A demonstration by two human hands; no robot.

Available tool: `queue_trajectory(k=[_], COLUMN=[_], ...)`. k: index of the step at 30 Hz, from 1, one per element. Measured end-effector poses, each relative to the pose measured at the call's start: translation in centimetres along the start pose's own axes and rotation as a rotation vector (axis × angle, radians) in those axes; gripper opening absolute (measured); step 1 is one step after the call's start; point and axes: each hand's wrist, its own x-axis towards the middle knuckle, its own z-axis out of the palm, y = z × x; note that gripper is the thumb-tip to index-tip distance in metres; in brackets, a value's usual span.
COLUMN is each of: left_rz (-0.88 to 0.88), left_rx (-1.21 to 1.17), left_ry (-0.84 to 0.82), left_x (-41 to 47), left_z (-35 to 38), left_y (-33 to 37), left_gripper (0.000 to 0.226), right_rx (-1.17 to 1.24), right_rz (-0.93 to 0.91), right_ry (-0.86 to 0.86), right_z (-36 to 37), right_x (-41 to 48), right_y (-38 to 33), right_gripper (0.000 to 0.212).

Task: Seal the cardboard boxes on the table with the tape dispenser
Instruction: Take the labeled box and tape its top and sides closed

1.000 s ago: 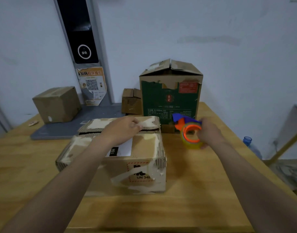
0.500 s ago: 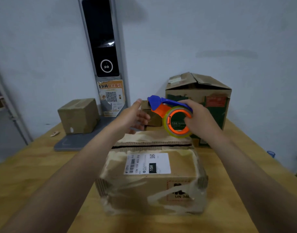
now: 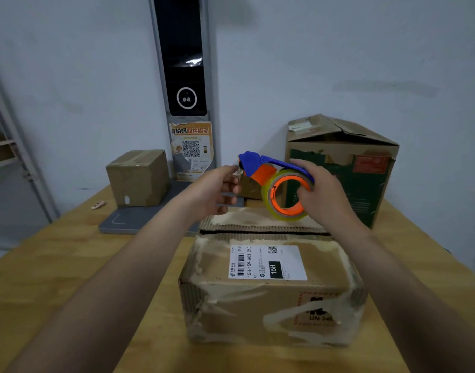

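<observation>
Near box [image 3: 231,313]: white label [image 3: 267,262] on top reads "15H-159-A03-210" & "15H", w/ barcode + QR. Front face, 5 o'clock: "UN 34", rest unclear. Poster [image 3: 192,149], 11 o'clock: "身份码 取件指引", QR.

Parcel-handling room: worn cardboard boxes [image 3: 239,308] with a shipping label [image 3: 268,262], wall terminal [image 3: 186,76] above a QR-code notice [image 3: 192,149], wooden table [image 3: 56,278].

The tape dispenser [image 3: 276,184], blue and orange with a yellowish roll, is held in the air above the far edge of the worn box [image 3: 271,300], whose labelled top is split by a dark open seam. A tall green-printed box [image 3: 344,173], flaps partly raised, is stood behind on the bench [image 3: 56,265]; a small closed box [image 3: 138,179] is set far left.
</observation>
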Motion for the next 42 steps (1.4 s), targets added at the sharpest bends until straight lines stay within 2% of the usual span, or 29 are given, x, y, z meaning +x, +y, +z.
queue_trajectory(k=[6,14,17,21,24,30,34,36,39,42], left_rz=[-0.052,-0.082,-0.112,-0.142,-0.099,-0.059,-0.190,-0.244,-0.229,-0.192], left_rx=[-0.123,0.057,0.124,-0.123,-0.254,-0.219,-0.241,-0.243,-0.294,-0.334], left_ry=[0.022,-0.030,-0.050,-0.176,-0.167,-0.111,-0.225,-0.303,-0.323,-0.290], left_x=[0.6,0.3,0.3,0.4,0.2,-0.1,-0.6,-0.8,-1.0,-1.1], left_z=[0.6,0.5,0.4,0.3,0.4,0.5,0.2,0.1,0.0,0.1], left_y=[-0.3,-0.3,-0.4,-0.5,-0.4,-0.3,-0.4,-0.8,-1.2,-1.0], left_gripper=[0.031,0.038,0.049,0.045,0.037,0.037,0.035,0.041,0.048,0.045], right_rx=[-0.007,0.003,0.019,0.023,0.036,0.116,0.119,0.112,0.066,0.074], right_rz=[-0.031,-0.035,-0.027,-0.032,-0.024,0.024,-0.004,-0.010,-0.026,-0.032], right_ry=[0.058,0.064,0.074,0.071,0.078,0.131,0.141,0.153,0.167,0.160], right_z=[1.1,1.2,1.2,1.1,1.1,1.4,1.5,1.4,1.3,1.5], right_x=[-0.5,-0.7,-0.8,-0.8,-0.9,-1.0,-1.2,-1.3,-1.1,-0.9], right_y=[-0.3,-0.5,-0.4,-0.4,-0.1,0.6,0.5,0.5,0.5,0.5], right_gripper=[0.056,0.056,0.055,0.054,0.053,0.045,0.044,0.047,0.049,0.048])
